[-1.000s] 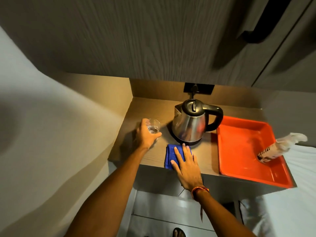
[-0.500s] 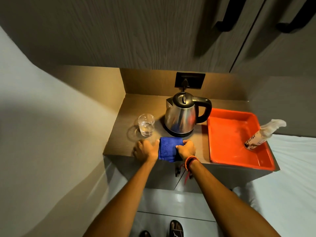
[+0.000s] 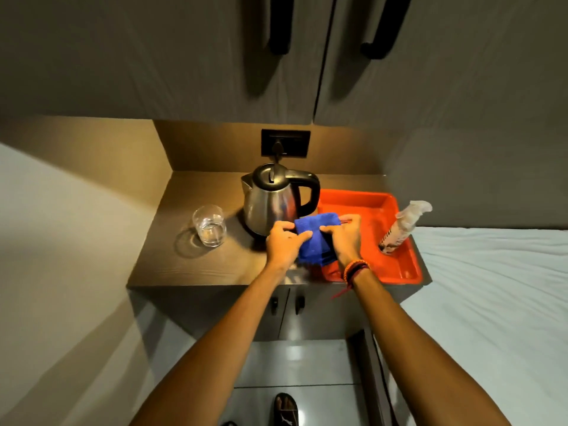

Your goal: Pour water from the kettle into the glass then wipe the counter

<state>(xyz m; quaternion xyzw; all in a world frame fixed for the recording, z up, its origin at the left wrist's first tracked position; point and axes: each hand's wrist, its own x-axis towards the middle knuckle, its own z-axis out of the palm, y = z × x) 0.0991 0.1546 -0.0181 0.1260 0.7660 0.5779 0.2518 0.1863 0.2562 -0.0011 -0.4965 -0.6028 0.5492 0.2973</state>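
Both hands are on the blue cloth (image 3: 316,238) right now: left hand (image 3: 284,242) pinching its left edge, right hand (image 3: 345,236) gripping the right edge, fingers closed on fabric, cloth lifted just in front of the kettle (image 3: 276,201). The glass (image 3: 210,226) already has water in it and sits well off to the left on the surface (image 3: 199,265), so pouring looks done. Cloth's long axis runs away from the person, and the bare stretch to wipe lies left of it, so the left hand is nearer that side.
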